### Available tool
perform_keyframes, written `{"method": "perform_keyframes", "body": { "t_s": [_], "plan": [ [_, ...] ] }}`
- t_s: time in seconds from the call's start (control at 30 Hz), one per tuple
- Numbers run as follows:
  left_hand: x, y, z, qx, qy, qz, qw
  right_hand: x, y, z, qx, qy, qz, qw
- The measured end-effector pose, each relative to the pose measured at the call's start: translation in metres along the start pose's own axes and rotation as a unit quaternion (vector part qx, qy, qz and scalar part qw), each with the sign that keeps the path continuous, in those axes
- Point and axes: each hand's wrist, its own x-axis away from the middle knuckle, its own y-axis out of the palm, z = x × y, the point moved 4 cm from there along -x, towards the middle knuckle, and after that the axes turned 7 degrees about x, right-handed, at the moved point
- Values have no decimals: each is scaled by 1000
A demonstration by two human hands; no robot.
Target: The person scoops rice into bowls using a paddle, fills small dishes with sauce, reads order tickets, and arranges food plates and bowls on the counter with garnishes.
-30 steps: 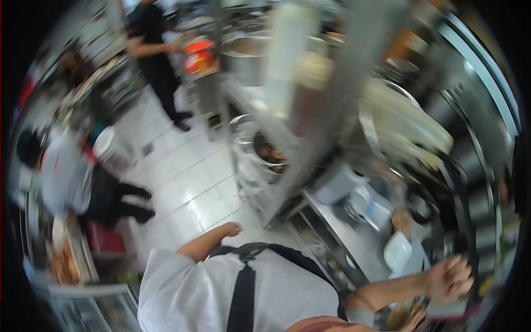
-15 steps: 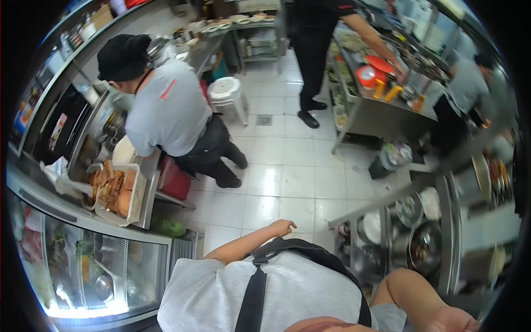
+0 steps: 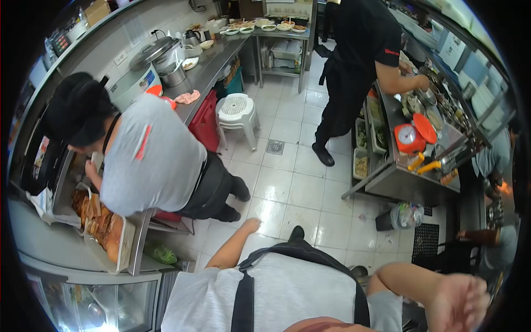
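Note:
My left hand [image 3: 252, 225] hangs in front of me over the tiled floor, seen from the back with its fingers curled in. It looks closed on nothing and touches nothing. On the other side, my right hand [image 3: 462, 303] is raised at the lower right with the palm partly showing. Its fingers are loosely bent and somewhat blurred, with no object visible in them. Below my left hand's side, a leafy green vegetable [image 3: 160, 254] lies by the glass-fronted fridge [image 3: 105, 301].
A co-worker [image 3: 152, 152] bends over a container of roasted meat [image 3: 105, 227] at left. Another person in black [image 3: 354, 66] works at the right counter, near an orange scale [image 3: 406, 138]. White stools [image 3: 237, 110] and a bin [image 3: 395, 217] stand on the floor.
My view has moved forward between the counters. The person in black now reaches over the counter farther back. The co-worker at left bends lower over the meat. My right hand is higher in view.

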Motion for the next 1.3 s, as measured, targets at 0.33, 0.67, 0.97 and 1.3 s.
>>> {"method": "perform_keyframes", "body": {
  "t_s": [0.33,0.67,0.97,1.3],
  "plan": [
    [34,8,-139,329,-440,25,835,332,159,371,-169,571,-257,761],
    [-200,-127,-163,276,-316,-20,908,755,76,481,-3,628,-679,381],
    [-471,-385,-218,427,-288,216,830,870,-174,505,178,765,-619,11],
    [-703,-504,-173,437,-246,168,849,1012,-124,745,62,730,-675,87]
  ]
}}
